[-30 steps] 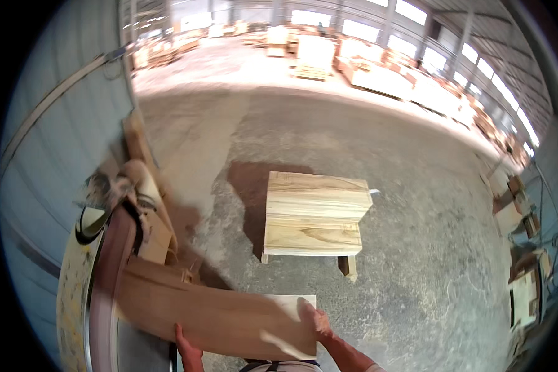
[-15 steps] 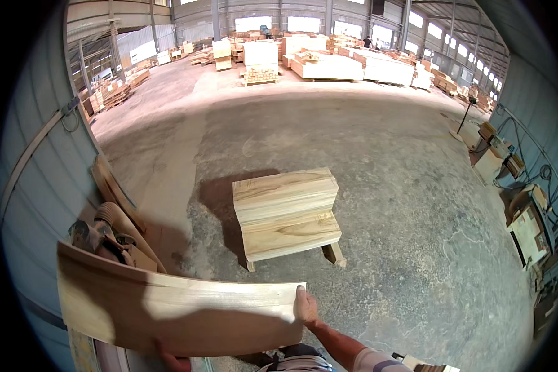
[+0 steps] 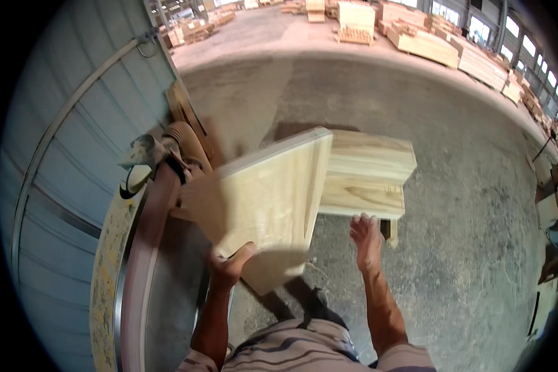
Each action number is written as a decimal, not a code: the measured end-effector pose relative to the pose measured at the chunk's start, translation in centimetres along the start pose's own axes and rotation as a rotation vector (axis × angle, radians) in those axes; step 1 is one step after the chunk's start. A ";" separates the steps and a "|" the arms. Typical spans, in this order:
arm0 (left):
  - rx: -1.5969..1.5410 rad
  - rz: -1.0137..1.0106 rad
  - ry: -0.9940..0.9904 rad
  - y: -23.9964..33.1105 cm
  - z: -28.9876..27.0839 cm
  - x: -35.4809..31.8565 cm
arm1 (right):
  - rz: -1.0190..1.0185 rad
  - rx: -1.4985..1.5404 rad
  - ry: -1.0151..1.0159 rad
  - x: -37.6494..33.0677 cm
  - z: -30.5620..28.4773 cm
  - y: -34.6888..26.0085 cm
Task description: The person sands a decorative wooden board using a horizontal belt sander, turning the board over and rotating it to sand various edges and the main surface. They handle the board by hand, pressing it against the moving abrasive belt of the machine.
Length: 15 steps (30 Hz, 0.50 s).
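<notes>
My left hand [image 3: 229, 263] grips the near edge of a pale wooden panel [image 3: 266, 198], its thumb on the upper face. The panel is tilted in the air, its far end overlapping my view of a stack of wooden boards [image 3: 369, 177] on a low stand. My right hand [image 3: 367, 239] is off the panel, fingers apart and holding nothing, in front of the stack's near side. Beside my left arm runs a machine with a reddish-brown sanding belt [image 3: 144, 266]. The panel hides the left part of the stack.
A ribbed hose [image 3: 183, 139] and wooden planks [image 3: 189, 111] stand by the corrugated metal wall [image 3: 74, 149] at left. Pallets of stacked timber [image 3: 356, 22] line the far hall. Equipment [image 3: 549, 273] stands along the right side. Concrete floor [image 3: 465, 167] surrounds the stack.
The panel has turned from lying crosswise to pointing away from me, toward the stack. My right hand has let go of its edge. The view has swung left and down, showing the belt machine.
</notes>
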<state>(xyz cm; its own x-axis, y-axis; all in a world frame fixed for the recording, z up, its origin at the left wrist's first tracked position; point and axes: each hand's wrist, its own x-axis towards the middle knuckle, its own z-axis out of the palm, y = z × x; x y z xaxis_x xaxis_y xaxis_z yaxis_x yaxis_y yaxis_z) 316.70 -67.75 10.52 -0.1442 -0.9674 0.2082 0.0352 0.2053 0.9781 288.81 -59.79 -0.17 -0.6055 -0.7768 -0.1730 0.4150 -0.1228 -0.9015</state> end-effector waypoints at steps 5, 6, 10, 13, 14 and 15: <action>0.416 0.033 -0.327 -3.2 -2.9 -2.0 | -0.002 0.406 -0.187 -0.9 6.5 -4.3; 0.467 -0.072 -0.338 -3.3 -2.9 -2.5 | 0.002 0.376 -0.165 -1.5 6.6 -4.3; 0.439 -0.274 -0.360 -6.7 -4.1 -4.1 | 0.057 0.304 -0.104 -3.8 5.3 -2.2; 0.404 -0.342 -0.389 -7.4 -5.0 -4.8 | 0.073 0.325 -0.059 -4.5 5.3 -0.5; 0.387 -0.350 -0.403 -7.6 -5.3 -5.1 | 0.075 0.322 -0.058 -4.7 5.3 0.1; 0.383 -0.352 -0.404 -8.1 -5.6 -5.4 | 0.077 0.334 -0.061 -4.9 5.6 0.2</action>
<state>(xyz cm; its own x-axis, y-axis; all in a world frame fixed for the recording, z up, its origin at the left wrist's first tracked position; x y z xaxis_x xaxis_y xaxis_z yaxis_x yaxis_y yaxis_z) 322.72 -64.99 1.47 -0.4453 -0.8699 -0.2122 -0.4258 -0.0027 0.9048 295.62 -59.44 2.75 -0.5260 -0.8261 -0.2020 0.6634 -0.2500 -0.7052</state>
